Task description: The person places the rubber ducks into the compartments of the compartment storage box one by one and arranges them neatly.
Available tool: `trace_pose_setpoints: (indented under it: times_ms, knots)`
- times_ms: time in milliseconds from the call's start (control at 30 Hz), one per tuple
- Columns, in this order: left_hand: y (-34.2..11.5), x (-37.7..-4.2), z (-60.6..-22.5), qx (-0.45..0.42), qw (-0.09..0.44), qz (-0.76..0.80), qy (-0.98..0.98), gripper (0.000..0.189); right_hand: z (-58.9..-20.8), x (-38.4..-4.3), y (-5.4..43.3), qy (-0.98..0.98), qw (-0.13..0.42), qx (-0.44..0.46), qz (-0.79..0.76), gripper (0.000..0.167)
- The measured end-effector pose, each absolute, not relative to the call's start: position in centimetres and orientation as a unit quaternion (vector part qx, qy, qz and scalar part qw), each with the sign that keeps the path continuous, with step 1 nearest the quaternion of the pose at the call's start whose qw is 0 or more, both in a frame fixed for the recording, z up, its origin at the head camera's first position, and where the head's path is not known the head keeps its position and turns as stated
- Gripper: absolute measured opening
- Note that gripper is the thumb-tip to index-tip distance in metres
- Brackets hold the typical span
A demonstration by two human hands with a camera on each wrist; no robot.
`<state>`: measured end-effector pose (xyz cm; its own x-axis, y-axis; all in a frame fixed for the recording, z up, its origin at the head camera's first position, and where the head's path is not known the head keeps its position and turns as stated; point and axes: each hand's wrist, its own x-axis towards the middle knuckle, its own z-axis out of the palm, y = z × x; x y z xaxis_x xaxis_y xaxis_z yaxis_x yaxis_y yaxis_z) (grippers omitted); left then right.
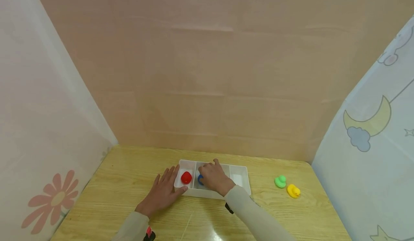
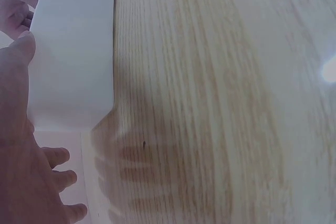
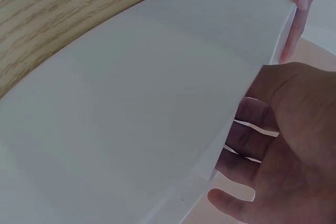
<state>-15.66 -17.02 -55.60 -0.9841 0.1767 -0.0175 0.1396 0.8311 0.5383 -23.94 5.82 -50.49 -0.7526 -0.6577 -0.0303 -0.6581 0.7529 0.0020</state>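
Note:
A white tray [image 1: 207, 192] with three compartments lies on the table. My left hand [image 1: 163, 192] rests at its left end, fingers straight along the end wall and thumb at the front rim. In the left wrist view, the thumb [image 2: 23, 48] touches the tray's edge. A red toy [image 1: 186, 177] sits in the left compartment. My right hand [image 1: 213, 176] reaches down into the middle compartment, its fingers curled about a blue toy [image 1: 200, 179] that they partly cover. The right wrist view shows those fingers [image 3: 247, 137] behind the tray's front wall, with the blue toy hidden.
To the right of the tray, a green rubber duck [image 1: 280, 181] and a yellow rubber duck [image 1: 293, 191] stand close together on the wooden table [image 1: 129, 176]. A brown backdrop [image 1: 207, 90] rises behind the table, and printed cloths hang at both sides.

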Motion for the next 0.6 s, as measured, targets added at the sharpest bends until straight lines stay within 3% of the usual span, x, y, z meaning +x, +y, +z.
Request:
trace_pose_setpoints:
  times_ms: [600]
  knots:
    - [-16.9,-15.6,-55.6,0.076,0.035,0.279,0.957,0.096,-48.2,-23.6,7.3,0.936,-0.016,-0.350,-0.013,0.015]
